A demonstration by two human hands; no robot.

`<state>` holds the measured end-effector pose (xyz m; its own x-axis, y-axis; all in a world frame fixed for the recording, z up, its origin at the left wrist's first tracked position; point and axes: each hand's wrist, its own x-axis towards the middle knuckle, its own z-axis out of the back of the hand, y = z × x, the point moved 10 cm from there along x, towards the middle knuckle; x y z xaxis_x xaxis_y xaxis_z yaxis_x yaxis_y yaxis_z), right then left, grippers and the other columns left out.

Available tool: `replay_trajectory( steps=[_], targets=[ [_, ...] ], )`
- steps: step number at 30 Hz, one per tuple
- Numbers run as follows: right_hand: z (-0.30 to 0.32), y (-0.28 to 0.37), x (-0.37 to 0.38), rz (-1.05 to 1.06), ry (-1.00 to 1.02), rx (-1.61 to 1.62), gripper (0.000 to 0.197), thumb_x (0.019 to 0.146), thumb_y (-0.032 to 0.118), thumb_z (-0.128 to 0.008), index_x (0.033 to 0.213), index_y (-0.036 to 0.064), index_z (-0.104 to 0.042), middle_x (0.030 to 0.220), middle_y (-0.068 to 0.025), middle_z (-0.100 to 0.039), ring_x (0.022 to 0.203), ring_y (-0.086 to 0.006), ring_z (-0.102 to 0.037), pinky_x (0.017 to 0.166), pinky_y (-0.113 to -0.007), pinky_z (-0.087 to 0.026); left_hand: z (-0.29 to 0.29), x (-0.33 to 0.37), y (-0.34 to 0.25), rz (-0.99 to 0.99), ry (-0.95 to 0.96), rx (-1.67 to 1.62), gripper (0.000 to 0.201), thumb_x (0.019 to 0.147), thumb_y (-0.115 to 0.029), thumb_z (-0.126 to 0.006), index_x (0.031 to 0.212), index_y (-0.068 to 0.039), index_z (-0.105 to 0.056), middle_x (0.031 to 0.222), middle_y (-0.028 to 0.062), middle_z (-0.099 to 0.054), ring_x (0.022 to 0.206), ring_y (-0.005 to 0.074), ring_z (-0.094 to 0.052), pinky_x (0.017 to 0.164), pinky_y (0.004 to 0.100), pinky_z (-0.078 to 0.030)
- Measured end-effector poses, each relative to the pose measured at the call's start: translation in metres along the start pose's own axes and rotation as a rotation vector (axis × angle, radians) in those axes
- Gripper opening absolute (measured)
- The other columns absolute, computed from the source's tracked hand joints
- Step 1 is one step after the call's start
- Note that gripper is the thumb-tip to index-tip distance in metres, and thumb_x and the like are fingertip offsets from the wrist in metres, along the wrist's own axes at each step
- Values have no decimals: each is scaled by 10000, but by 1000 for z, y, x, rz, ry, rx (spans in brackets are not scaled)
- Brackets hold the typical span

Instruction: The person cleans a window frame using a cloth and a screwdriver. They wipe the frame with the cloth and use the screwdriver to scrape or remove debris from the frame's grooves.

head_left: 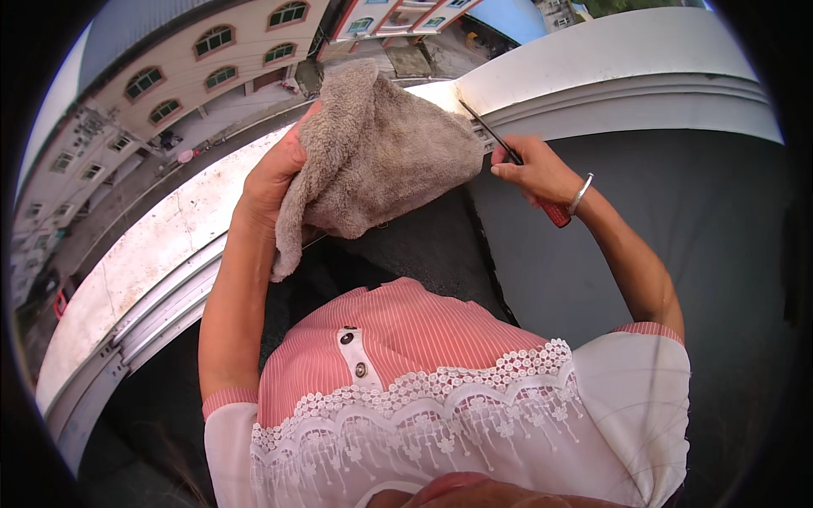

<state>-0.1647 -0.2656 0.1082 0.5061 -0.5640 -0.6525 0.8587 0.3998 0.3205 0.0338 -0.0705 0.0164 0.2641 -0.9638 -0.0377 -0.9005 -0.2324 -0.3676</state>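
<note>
My left hand (273, 173) is closed on the edge of a grey-brown, fluffy cloth (381, 152). The cloth hangs in folds over the window frame and hides some of what lies beneath it. To the right of the cloth, my right hand (542, 173) is wrapped round a screwdriver (557, 213) with a red handle and a long dark shaft. Its shaft slants up and away to the left, and the tip lies against the pale sill (432, 91) just beyond the cloth's right edge. A bracelet circles my right wrist.
White window track (161, 326) curves along the left, and more frame (644, 106) runs along the far right. A dark glass pane (627, 220) stands below the right-hand frame. Beyond the sill, the street (152, 182) lies far below, with buildings (195, 68) across it.
</note>
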Motion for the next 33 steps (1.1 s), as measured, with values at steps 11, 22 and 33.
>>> replay_trajectory(
  steps=[11, 22, 33],
  targets=[
    [-96, -73, 24, 114, -564, 714, 474, 958, 231, -727, 1284, 31, -447, 928, -104, -680, 494, -139, -623, 377, -277, -457, 54, -60, -67, 81, -329, 294, 627, 983, -311, -653, 1493, 6, -472, 1387, 170, -622, 1231, 300, -638, 1067, 439, -520],
    [-142, 8, 17, 384, -367, 883, 193, 965, 113, -686, 980, 38, -509, 801, -65, -662, 485, -87, -589, 384, -230, -434, 17, -22, -135, -192, -340, 508, 577, 1002, -331, -625, 1457, 4, -507, 1357, 174, -639, 1206, 309, -649, 1051, 449, -530],
    [-119, 84, 118, 703, 282, 1627, 447, 1017, 229, -651, 1397, 110, -447, 1283, -155, -640, 931, -208, -733, 733, -316, -621, -90, 6, -226, -486, -199, 680, 537, 1021, -350, -598, 1422, 2, -543, 1328, 177, -656, 1181, 319, -660, 1035, 460, -540]
  ],
)
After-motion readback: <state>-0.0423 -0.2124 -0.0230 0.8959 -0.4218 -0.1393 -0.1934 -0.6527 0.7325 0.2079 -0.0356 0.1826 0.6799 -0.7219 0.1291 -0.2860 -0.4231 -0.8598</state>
